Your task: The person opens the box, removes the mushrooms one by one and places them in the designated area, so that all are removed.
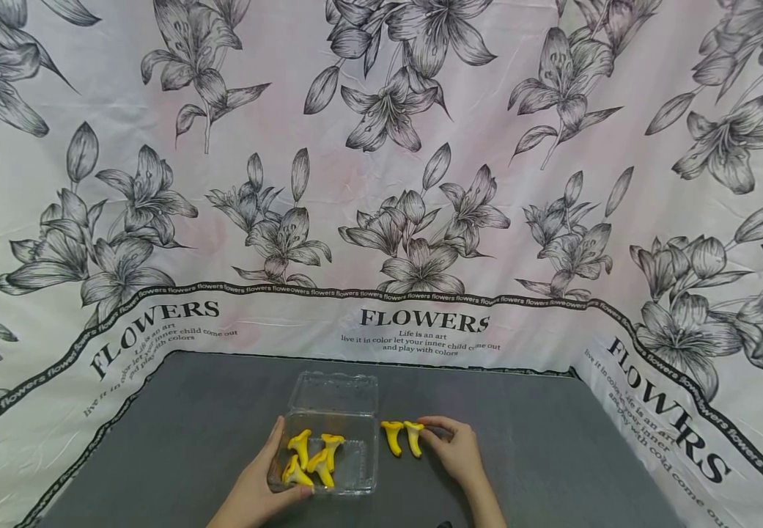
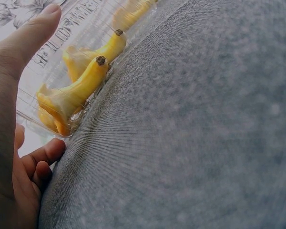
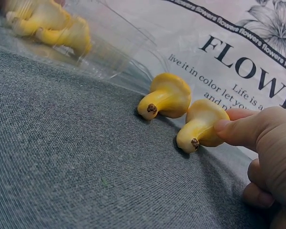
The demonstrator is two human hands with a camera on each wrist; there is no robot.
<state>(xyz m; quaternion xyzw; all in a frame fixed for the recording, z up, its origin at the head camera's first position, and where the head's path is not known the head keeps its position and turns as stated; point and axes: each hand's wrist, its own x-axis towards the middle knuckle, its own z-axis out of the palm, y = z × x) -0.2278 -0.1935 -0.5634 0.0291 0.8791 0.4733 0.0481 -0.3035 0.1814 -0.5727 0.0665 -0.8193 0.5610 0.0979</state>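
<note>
A clear plastic box with its hinged lid laid back stands on the grey table. Several yellow mushrooms with flared caps lie inside it, towards the left. My left hand holds the box at its left side, thumb near the front corner and fingers along the far part. To the right of the box, two more yellow mushrooms lie side by side on the cloth. The right one, a yellow mushroom, is pinched at its cap by my right hand. Its neighbour, another mushroom, is untouched.
Grey cloth covers the table. A white curtain printed with flowers and lettering hangs around the back and both sides. A small dark object shows at the bottom edge of the head view, too cut off to identify.
</note>
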